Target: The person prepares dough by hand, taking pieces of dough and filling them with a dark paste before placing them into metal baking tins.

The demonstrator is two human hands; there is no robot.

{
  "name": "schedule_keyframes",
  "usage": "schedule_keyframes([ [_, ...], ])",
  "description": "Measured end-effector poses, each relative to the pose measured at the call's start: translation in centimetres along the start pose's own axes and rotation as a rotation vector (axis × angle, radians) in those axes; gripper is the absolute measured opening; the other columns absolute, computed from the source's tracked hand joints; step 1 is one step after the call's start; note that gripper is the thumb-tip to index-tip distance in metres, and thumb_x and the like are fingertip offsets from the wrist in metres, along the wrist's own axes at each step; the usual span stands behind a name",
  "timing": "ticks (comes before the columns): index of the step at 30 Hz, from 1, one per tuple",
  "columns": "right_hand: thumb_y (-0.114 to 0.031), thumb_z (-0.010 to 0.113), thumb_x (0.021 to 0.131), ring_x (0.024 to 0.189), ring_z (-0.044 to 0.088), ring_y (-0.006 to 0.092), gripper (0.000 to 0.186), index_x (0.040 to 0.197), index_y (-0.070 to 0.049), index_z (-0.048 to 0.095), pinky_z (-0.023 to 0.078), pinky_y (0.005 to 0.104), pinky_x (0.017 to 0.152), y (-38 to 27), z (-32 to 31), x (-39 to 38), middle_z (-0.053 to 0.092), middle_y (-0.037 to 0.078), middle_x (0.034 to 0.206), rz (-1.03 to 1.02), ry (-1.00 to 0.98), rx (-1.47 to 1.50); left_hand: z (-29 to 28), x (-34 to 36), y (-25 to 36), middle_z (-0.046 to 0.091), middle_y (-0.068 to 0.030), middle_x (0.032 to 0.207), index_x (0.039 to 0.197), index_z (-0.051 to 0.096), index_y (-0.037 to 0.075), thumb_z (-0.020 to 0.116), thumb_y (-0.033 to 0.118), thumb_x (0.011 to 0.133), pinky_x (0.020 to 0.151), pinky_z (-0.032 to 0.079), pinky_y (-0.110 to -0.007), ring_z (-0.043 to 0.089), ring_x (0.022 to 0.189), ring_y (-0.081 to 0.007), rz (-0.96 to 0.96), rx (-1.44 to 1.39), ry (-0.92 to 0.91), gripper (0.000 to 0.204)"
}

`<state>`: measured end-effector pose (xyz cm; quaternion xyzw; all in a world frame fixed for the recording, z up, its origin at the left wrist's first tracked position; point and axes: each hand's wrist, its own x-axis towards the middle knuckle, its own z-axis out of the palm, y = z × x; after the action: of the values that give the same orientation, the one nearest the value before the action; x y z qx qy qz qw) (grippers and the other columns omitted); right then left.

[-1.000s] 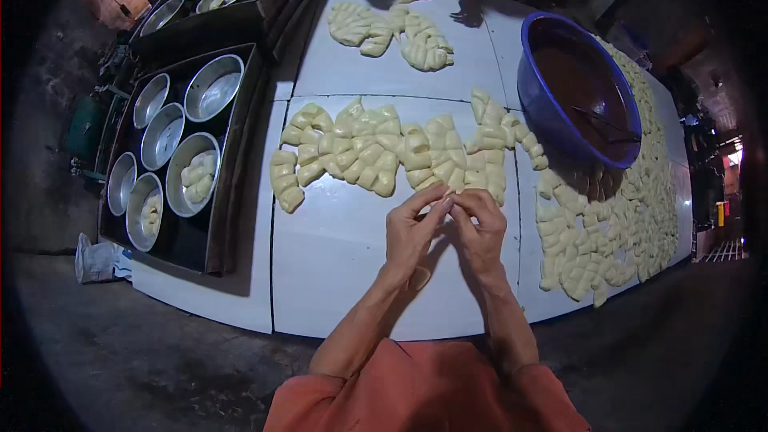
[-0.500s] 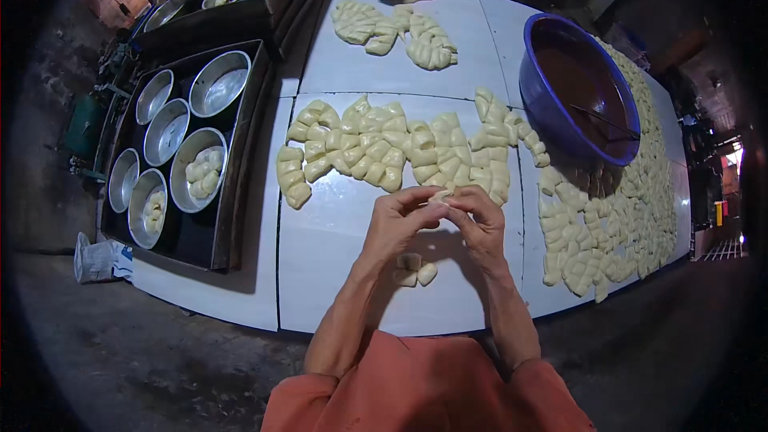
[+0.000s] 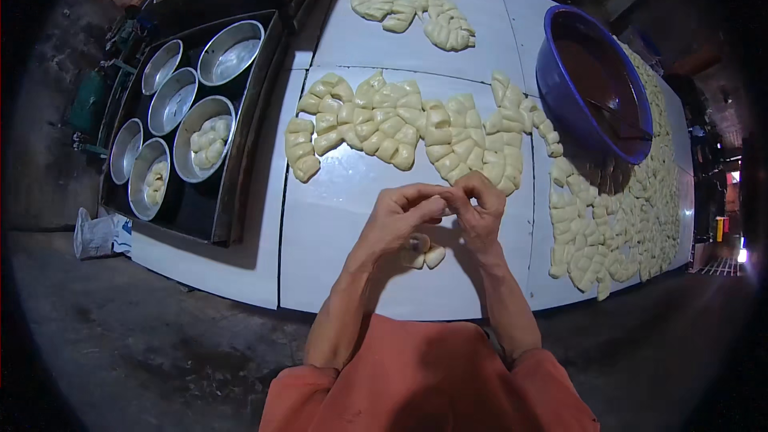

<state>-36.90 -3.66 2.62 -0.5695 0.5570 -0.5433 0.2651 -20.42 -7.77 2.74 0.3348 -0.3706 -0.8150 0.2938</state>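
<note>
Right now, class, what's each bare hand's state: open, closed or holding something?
Left hand: closed, pinching a small pale dough piece, mostly hidden.
Right hand: closed, pinching the same piece.

1. Looks dim overall, with cool light concentrated on the white tabletop (image 3: 328, 272) and fading across the grey floor (image 3: 200, 352).
2. Seems to fall from above, casting shadows under the left hand (image 3: 404, 216) and right hand (image 3: 480, 212), below the purple basin (image 3: 552, 100) and right of the dark baking tray (image 3: 250, 140).
3. Glares beside the glossy dough pieces (image 3: 392, 124); glints along the round metal pans (image 3: 173, 104).
4. Flares white at the far right, in a small patch.
5. Darkens the coral shirt (image 3: 416, 360) with a broad shadow.
6. Bends the table's front edge into a curve, then drops to black in the corners.
7. Blurs slightly around the fingertips.
</note>
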Motion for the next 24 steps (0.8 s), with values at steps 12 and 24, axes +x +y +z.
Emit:
schedule_keyframes([
  [12,-0.005,0.071,0.083,0.091,0.065,0.0178,0.023,0.105,0.000,0.068,0.052,0.0319,0.080,-3.8,0.0,-0.9,0.069,0.010,0.100,0.345,-0.534,0.097,-2.9,-4.9,-2.7,0.068,-0.0083,0.092,0.120,0.064,-0.005,0.059,0.028,0.101,0.064,0.053,-0.023,0.064,0.073,-0.0112,-0.059,-0.128,0.298,0.038],
  [24,-0.022,0.062,0.093,0.095,0.064,0.0313,0.030,0.113,-0.001,0.066,0.050,0.0398,0.086,0.5,2.4,0.0,0.067,0.016,0.103,0.321,-0.503,-0.172,-2.9,-7.6,-2.4,0.071,-0.0136,0.101,0.123,0.062,-0.008,0.064,0.019,0.092,0.082,0.051,-0.028,0.065,0.092,-0.0165,-0.141,0.499,0.283,0.041],
])
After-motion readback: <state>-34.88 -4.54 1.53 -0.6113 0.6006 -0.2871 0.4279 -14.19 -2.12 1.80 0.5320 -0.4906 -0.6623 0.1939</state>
